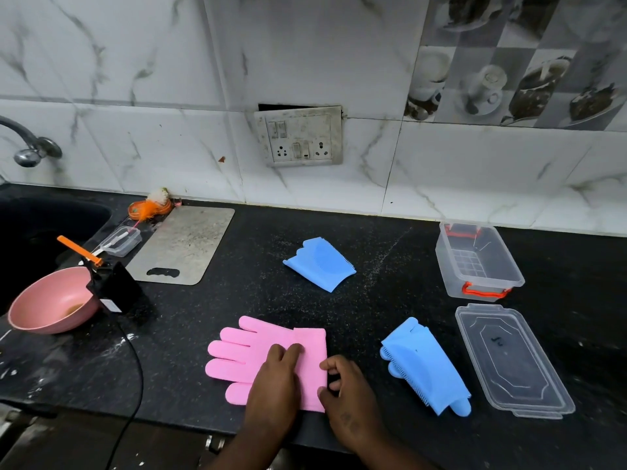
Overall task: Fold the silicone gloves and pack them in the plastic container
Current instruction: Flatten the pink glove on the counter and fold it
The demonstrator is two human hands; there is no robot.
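Pink glove lies lengthwise left-to-right at lower centre of the worktop. Left hand presses flat, open; right hand pinches the folded cuff edge.

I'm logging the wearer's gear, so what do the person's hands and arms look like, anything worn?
Both are bare: the left hand and the right hand show no gloves, rings, watch or bracelet, and no sleeves reach the visible forearms. Nails are short.

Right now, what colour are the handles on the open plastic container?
Orange-red, on the clear plastic container; its near handle shows best in the head view.
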